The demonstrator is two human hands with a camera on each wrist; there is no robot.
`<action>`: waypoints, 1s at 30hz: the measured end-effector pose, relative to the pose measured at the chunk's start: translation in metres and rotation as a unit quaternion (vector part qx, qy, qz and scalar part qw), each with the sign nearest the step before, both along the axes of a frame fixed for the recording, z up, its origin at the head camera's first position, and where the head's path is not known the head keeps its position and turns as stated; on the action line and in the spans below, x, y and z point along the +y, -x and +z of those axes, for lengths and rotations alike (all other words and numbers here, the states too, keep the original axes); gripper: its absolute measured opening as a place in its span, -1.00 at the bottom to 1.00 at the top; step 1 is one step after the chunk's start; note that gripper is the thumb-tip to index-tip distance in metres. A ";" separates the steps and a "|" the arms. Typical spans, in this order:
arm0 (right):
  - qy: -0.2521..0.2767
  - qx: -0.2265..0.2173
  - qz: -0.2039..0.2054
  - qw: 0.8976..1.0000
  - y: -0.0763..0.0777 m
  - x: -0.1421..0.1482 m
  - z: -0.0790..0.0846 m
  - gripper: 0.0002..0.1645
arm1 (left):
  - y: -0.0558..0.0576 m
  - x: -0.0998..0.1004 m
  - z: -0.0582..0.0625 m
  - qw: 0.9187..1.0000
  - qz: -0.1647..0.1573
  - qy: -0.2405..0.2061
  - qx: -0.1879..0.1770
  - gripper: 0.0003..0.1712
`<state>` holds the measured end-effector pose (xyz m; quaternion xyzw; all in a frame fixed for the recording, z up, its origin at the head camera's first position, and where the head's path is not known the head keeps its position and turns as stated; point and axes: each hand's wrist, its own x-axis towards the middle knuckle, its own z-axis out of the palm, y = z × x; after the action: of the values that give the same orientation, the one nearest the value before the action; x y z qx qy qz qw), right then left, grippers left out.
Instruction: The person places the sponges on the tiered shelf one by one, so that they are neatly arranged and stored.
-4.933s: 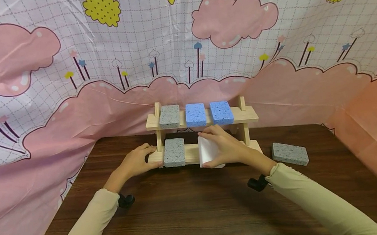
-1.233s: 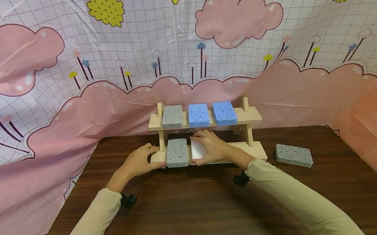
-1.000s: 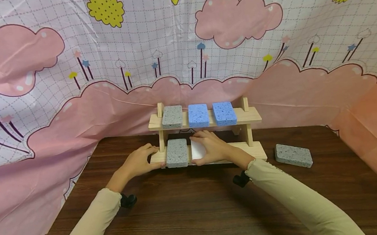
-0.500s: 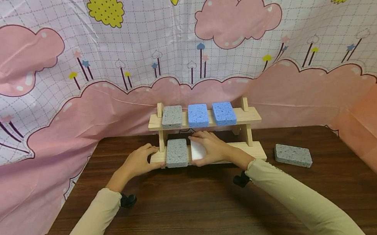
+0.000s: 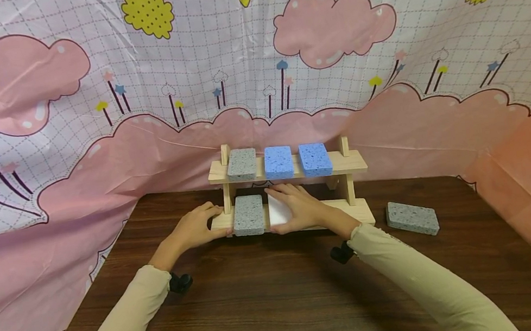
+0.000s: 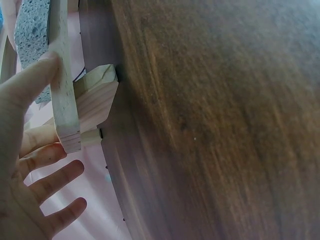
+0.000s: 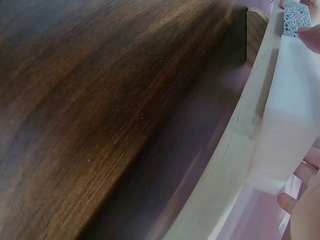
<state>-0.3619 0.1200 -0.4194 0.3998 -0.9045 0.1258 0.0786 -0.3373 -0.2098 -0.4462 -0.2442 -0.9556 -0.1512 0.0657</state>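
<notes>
A two-tier wooden rack (image 5: 352, 211) stands on the table. My left hand (image 5: 195, 228) grips the left end of its lower shelf. In the left wrist view the thumb presses the shelf board (image 6: 64, 107) at its front edge, with fingers behind the end and the others spread. My right hand (image 5: 304, 210) holds a smooth white sponge block (image 5: 277, 212) on the lower shelf, thumb at its front and fingers at its back. In the right wrist view that white block (image 7: 287, 110) lies along the shelf. Just left of it sits a grey speckled sponge (image 5: 249, 215).
On the upper shelf lie another grey sponge (image 5: 242, 164), a blue sponge (image 5: 278, 162) and a second blue sponge (image 5: 315, 159). One more grey sponge (image 5: 412, 218) lies on the dark wooden table (image 5: 281, 300), right of the rack. A patterned cloth (image 5: 214, 56) hangs behind.
Since the oldest frame, my right hand has moved the white block left along the lower shelf, and it has gone from tilted to flatter beside the grey sponge. Over the last second both hands stay put.
</notes>
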 end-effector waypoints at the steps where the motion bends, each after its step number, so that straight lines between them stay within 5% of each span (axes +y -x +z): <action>1: 0.001 0.001 0.000 1.000 0.000 0.001 0.000 0.28 | 0.000 0.000 0.000 1.000 0.000 0.000 0.000 -0.23; 30: -0.021 0.036 0.028 0.999 -0.024 0.048 0.005 0.25 | 0.001 0.000 -0.002 1.000 -0.004 0.000 0.005 -0.24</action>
<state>-0.3376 0.1677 -0.4147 0.4311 -0.8918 0.0948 0.0993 -0.3381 -0.2095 -0.4478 -0.2492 -0.9542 -0.1501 0.0694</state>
